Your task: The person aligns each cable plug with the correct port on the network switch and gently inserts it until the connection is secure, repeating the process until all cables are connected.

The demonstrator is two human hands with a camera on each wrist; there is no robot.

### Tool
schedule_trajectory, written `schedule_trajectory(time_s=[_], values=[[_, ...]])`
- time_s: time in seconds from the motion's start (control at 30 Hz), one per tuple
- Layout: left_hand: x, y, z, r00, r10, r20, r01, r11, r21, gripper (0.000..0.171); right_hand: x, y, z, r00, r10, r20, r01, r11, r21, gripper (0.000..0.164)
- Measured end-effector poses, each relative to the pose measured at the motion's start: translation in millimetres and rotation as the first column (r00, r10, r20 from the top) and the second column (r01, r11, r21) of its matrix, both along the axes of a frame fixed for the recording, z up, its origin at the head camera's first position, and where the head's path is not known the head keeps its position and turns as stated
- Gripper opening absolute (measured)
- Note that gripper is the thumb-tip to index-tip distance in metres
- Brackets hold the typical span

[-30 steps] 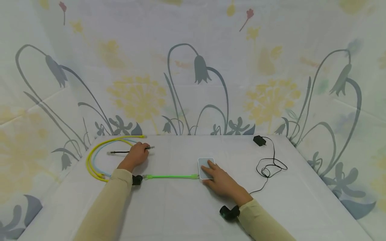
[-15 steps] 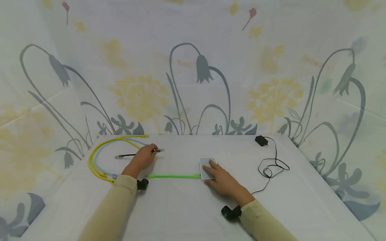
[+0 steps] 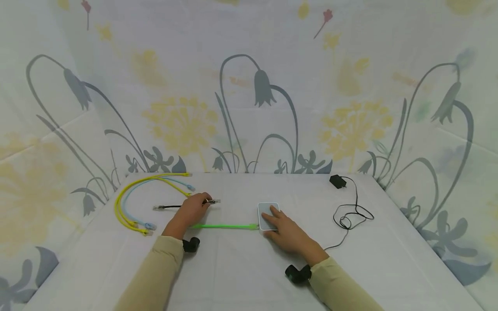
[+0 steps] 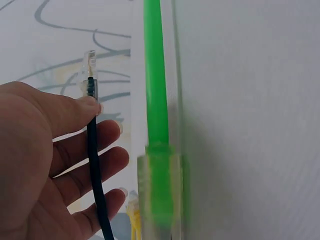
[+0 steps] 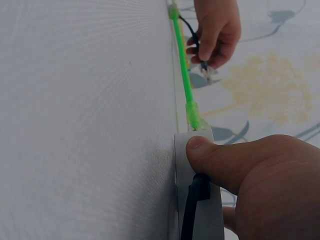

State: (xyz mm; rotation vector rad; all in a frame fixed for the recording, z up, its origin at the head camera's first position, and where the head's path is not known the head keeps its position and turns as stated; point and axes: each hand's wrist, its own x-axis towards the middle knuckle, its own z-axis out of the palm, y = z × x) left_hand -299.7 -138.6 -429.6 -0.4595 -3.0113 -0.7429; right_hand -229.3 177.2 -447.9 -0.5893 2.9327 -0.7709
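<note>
My left hand (image 3: 196, 209) pinches a short black network cable (image 4: 93, 150) just behind one clear plug (image 4: 90, 62), between thumb and fingertips. In the head view the cable's other clear plug (image 3: 158, 207) sticks out to the left. Right of it, my right hand (image 3: 287, 233) rests with spread, straight fingers on a small white box (image 3: 264, 207). The thumb (image 5: 200, 150) presses the box's side face in the right wrist view. A short green network cable (image 3: 225, 226) runs from the box's left side. A black lead (image 5: 192, 205) enters the same side face as the thumb touches.
Yellow cables (image 3: 120, 196) and a light blue cable (image 3: 128, 194) lie in a loop on the left of the white table (image 3: 233, 276). At the back right is a black power adapter (image 3: 337, 181) with a tangled thin cord (image 3: 352, 213). A patterned cloth (image 3: 249, 129) stands behind.
My left hand has moved right and nearer to me, carrying the black network cable away from the yellow and blue loop. The right hand stays on the box.
</note>
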Motion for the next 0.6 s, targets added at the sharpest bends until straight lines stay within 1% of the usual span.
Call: schedule_trajectory(time_s=[0.1,0.13,0.23,0.33,0.37,0.47,0.6], values=[[6.3,3,0.1,1.0,-0.015,0.004,0.015,1.0,0.018,0.023,0.7,-1,-0.2,1.0,0.004,0.002,-0.004,1.0,-0.003,0.055],[7.6,5,1.1,1.0,-0.02,-0.008,0.02,1.0,0.012,0.022,0.8,0,-0.1,1.0,0.004,0.002,-0.004,1.0,-0.002,0.055],[10.7,10,3.2,0.999,-0.03,-0.012,0.031,0.999,0.017,0.021,-0.2,0,-1.1,1.0,0.0,0.005,0.0,1.0,0.002,0.055],[11.2,12,4.3,1.0,-0.028,-0.003,0.028,1.0,0.015,0.02,-1.2,-1,-1.5,1.0,-0.008,0.004,0.008,1.0,0.008,0.055],[11.1,13,4.4,1.0,-0.023,0.011,0.023,1.0,0.02,0.021,-1.3,-1,-1.2,1.0,-0.011,0.005,0.011,1.0,0.006,0.055],[10.6,15,3.2,1.0,-0.009,0.025,0.009,1.0,0.008,0.021,-0.6,-2,0.6,1.0,-0.014,0.008,0.014,1.0,0.001,0.055],[12.7,17,2.5,1.0,-0.012,0.023,0.012,1.0,0.002,0.02,-0.1,-2,1.4,1.0,-0.01,0.012,0.01,1.0,0.008,0.055]])
